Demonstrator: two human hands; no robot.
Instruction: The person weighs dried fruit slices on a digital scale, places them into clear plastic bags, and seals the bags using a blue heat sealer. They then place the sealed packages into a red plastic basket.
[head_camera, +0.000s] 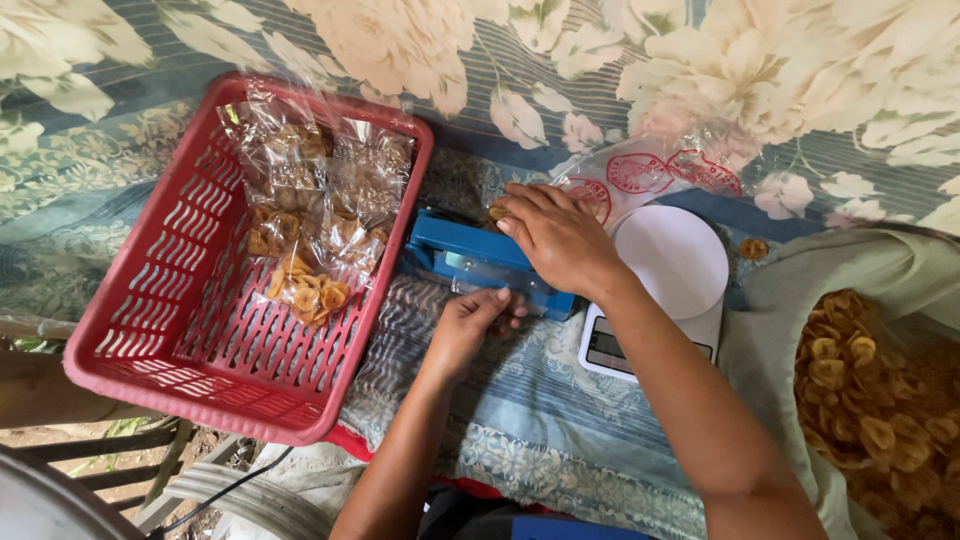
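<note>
A blue bag sealer lies on the flowered cloth in the middle. My right hand presses flat on its arm, over a clear bag of yellow chips that pokes out behind the fingers. My left hand pinches the near edge of that clear bag at the sealer's front. To the left stands a red plastic basket with several sealed clear bags of chips in it.
A white kitchen scale sits right of the sealer, with printed empty clear bags behind it. A large open sack of loose yellow chips fills the right edge. A wooden frame and cable show at bottom left.
</note>
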